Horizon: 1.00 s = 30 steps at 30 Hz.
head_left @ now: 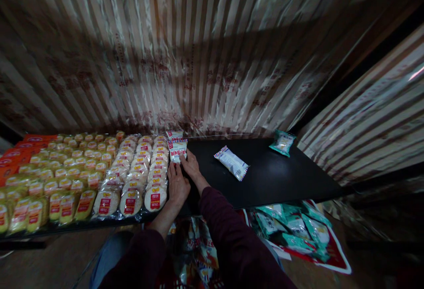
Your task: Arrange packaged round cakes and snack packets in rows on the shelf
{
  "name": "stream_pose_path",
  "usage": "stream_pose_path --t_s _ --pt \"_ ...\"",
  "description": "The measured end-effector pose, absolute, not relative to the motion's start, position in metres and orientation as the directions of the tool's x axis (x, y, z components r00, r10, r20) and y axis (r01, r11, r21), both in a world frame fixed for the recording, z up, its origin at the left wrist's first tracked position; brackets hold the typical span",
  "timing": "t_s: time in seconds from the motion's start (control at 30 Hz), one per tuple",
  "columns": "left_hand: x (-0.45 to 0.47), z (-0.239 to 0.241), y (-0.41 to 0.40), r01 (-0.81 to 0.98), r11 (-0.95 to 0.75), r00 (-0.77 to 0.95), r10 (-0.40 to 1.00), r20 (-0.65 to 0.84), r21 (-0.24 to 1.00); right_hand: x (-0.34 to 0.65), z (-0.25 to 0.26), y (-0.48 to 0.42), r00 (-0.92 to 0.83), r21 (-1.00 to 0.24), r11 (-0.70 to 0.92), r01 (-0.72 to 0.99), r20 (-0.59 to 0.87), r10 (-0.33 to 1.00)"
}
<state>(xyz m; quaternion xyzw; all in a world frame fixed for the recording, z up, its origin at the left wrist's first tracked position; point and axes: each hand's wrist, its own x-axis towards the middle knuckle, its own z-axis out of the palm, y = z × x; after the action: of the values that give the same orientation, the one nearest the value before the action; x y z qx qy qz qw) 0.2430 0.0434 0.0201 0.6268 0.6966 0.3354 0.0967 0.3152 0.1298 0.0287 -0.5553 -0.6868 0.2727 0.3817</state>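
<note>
My left hand (178, 184) rests flat on the black table (281, 178), fingers stretched out beside the end of a row of round rice-cracker packets (155, 178). My right hand (191, 165) lies just right of it, its fingers touching a small white and red snack packet (178, 150) that stands at the back of the rows. A second such packet (174, 134) is behind it. Whether the right hand grips the packet is hidden.
Rows of cracker packets (76, 170) cover the table's left half. A white packet (231, 163) and a green packet (282, 142) lie on the bare right half. Green packets (291, 227) sit in a bag on the floor. A striped curtain (198, 50) hangs behind.
</note>
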Motion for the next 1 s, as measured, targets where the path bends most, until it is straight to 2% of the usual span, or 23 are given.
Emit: stream_pose_path --t_s 0.33,0.63,0.73,1.0 --pt "0.249 0.013 0.043 0.722 -0.039 -0.223 0.932 0.286 0.691 0.320 0.023 0.119 0.010 -0.823 0.111 0.557 0.140 0.990" --pt "0.253 0.012 0.005 0.749 -0.104 -0.119 0.950 0.287 0.654 0.325 0.014 0.084 0.045 -0.819 0.076 0.569 0.124 0.991" --pt "0.254 0.004 -0.016 0.760 -0.134 -0.059 0.960 0.273 0.636 0.327 0.008 0.064 0.034 -0.809 0.112 0.578 0.161 0.986" --pt "0.247 -0.018 -0.061 0.783 -0.315 0.119 0.922 0.368 0.537 0.334 -0.003 -0.001 -0.045 -0.762 0.203 0.615 0.223 0.974"
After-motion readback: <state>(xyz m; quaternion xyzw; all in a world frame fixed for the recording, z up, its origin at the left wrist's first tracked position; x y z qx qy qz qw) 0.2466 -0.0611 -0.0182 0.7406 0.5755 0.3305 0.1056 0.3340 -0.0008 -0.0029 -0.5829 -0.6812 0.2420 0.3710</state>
